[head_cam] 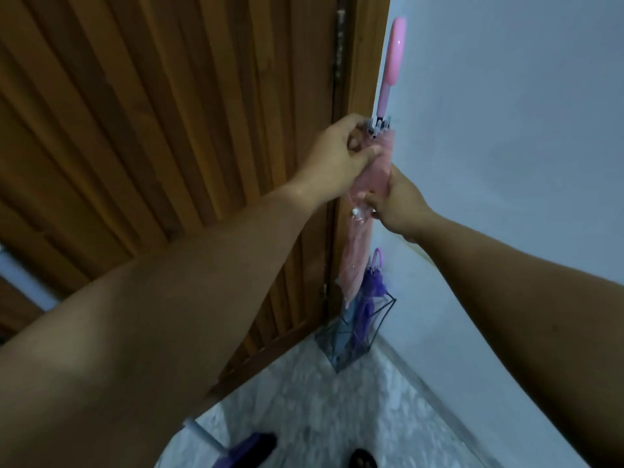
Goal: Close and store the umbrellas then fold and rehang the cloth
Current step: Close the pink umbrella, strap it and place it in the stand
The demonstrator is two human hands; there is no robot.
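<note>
Both hands are closed on the pink umbrella (374, 170), which stands upright in front of the person, handle at the top. The left hand (337, 157) grips the upper part of the folded canopy just below the ring of rib tips; its fingers curl around the far side and its thumb presses across the front of the fabric. The right hand (395, 201) sits directly below it, touching it or very nearly so, and pinches the canopy from the right with the fingers wrapped behind and the thumb on the near side. Neither palm is open.

The umbrella is shut. Its translucent pink canopy is gathered loosely around the shaft, wrinkled rather than rolled tight, and a small clear tab or strap end hangs just left of the right hand. Above the left hand the rib tips fan out slightly, and the smooth pink handle (393, 52) rises straight up from them. Below the right hand the canopy narrows to its tip, which reaches down into the wire umbrella stand (385, 319) on the floor.

In that stand, just right of the pink tip, is a closed purple umbrella (374, 285) with its curved handle uppermost. To the left of the left hand is a wooden slatted door (169, 130); to the right of the right hand is a plain pale wall (506, 130). Beneath the forearms lies a speckled grey floor (320, 400).
</note>
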